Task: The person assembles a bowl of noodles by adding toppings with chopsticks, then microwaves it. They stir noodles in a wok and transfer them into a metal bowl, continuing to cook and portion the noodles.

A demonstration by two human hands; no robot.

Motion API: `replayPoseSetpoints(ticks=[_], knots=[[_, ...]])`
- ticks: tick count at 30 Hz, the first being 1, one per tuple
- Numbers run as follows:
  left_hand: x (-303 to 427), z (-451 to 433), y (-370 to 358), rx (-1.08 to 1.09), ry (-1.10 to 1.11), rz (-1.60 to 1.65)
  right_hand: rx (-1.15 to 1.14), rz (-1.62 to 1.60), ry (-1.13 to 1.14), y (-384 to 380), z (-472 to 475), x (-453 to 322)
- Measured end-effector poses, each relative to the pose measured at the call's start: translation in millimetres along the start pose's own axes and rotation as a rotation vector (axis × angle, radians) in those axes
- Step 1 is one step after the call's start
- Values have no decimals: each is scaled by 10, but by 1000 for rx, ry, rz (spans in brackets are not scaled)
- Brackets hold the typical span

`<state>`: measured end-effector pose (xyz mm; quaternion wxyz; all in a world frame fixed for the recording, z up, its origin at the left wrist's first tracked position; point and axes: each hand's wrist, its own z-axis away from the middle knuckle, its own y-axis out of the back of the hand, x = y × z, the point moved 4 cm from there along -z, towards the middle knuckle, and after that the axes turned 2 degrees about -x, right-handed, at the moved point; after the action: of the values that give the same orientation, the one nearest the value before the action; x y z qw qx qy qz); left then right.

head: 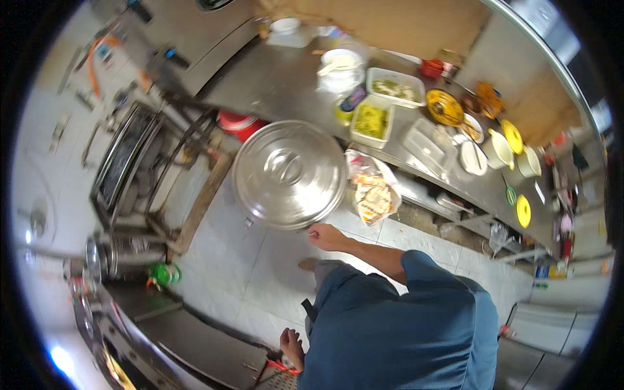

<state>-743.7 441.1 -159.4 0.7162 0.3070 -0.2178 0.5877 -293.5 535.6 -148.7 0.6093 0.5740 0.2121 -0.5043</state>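
A large stainless steel pot with a domed lid [287,173] stands on the tiled floor before me. My right hand [325,237] is at the near edge of the pot, its fingers curled. Whether it grips a handle there or only hovers beside the rim, I cannot tell. Lower in the view, my left hand [291,345] hangs beside my body, fingers loosely bent and nothing seen in them. Right of the pot sits an open bag [373,195] with printed packaging in it. A red bucket [239,124] is partly hidden behind the pot.
A steel worktable [292,87] runs along the far side, bearing a tub of chopped greens [371,122], a second food tub [395,87], yellow lids and jugs [497,148]. At left are a metal-framed burner stand [204,204] and a green bottle [165,274].
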Motion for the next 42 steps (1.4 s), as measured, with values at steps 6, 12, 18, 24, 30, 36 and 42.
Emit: replayPoseSetpoints(ticks=[6,12,18,24,30,36,42], knots=[[696,-534,84,-251,-63,-451,940,-131,-464,1594,1312,1304],[1403,-847,-199,-112,-323,-414,1329,711,-642,3347,1794,1879],[1282,-496,-998,-383,-398,-657,843,808,-625,3748,1535,2393],[1311,-161,-1238,-255,-436,-599,484,898,-852,3343,1446,2609],[1443,-200,-702,-154,-340,-539,588,1022,-799,3432,1314,3070],[1468,-422,-192,48,-279,-722,697,1089,-707,3570,1343,2997],[1309,-411,-577,-35,-339,-467,589,906,-513,3310,1101,2125]])
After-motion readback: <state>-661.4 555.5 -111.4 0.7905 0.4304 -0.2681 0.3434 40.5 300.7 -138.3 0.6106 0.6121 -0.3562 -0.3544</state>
